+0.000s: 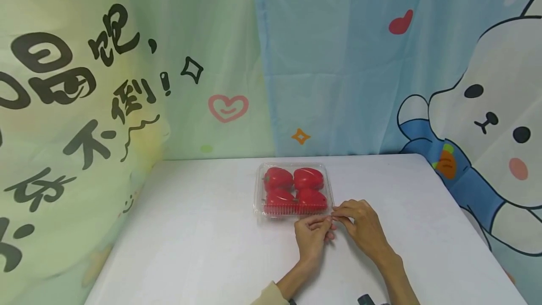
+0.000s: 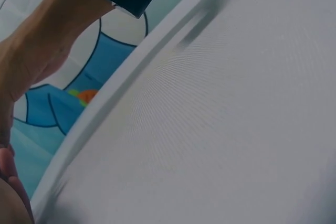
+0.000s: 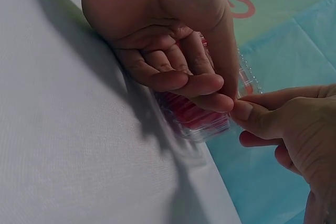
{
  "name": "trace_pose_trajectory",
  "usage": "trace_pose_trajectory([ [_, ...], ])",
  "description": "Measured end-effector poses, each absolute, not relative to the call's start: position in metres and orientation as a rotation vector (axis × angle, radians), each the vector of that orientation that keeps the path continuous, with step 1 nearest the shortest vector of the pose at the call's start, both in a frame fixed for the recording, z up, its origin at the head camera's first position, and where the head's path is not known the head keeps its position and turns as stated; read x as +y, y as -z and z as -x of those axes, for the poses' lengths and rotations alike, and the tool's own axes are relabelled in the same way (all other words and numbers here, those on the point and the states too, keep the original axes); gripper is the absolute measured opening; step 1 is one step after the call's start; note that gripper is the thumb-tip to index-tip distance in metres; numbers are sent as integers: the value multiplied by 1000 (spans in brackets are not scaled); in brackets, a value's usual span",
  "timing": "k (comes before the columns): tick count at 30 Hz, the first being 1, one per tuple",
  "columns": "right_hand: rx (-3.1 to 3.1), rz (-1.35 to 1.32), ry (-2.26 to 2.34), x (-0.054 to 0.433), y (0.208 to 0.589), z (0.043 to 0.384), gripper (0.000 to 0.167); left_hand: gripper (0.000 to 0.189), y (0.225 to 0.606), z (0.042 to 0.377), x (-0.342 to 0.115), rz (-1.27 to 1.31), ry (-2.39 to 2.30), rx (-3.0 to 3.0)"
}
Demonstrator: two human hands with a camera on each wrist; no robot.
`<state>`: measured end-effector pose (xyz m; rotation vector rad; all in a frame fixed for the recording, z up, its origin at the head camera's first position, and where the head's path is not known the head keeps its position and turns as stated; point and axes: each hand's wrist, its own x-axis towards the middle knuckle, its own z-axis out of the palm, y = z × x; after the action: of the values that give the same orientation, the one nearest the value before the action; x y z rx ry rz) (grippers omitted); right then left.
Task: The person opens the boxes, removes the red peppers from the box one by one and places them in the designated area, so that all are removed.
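A clear plastic box (image 1: 259, 201) holding several smooth red fruits (image 1: 308, 179) sits on the white table. At its near right corner the fingertips of both hands meet, thumbs and forefingers pinched together at the rim. My left hand (image 1: 312, 239) comes from the near side, its other fingers curled under. From the right reaches my right hand (image 1: 364, 227), bent down at the wrist. In the right wrist view, the left hand (image 3: 173, 40) shows its palm and covers much of the box (image 3: 199, 129), while the right hand (image 3: 304, 135) pinches beside it. I cannot tell exactly what part is pinched.
The white table (image 1: 190, 248) extends around the box, with its far edge just behind. A printed curtain (image 1: 313, 60) hangs there. A dark device (image 1: 366, 300) is strapped near the right wrist; the left wrist view shows it with a green patch.
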<state>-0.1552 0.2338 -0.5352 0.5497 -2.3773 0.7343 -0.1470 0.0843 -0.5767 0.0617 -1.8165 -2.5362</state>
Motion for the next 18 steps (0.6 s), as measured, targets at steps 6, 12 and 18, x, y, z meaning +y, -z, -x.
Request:
trace_pose_trajectory([
  [6,-2372,-548,-704,234,535,155,29,11,576,148,85,-85,2523,-1827],
  [12,-2374,-549,-683,232,534,156,27,12,576,149,85,-106,2547,-1815],
  [18,-2342,-565,-657,231,533,157,27,11,575,150,86,-116,2579,-1820],
])
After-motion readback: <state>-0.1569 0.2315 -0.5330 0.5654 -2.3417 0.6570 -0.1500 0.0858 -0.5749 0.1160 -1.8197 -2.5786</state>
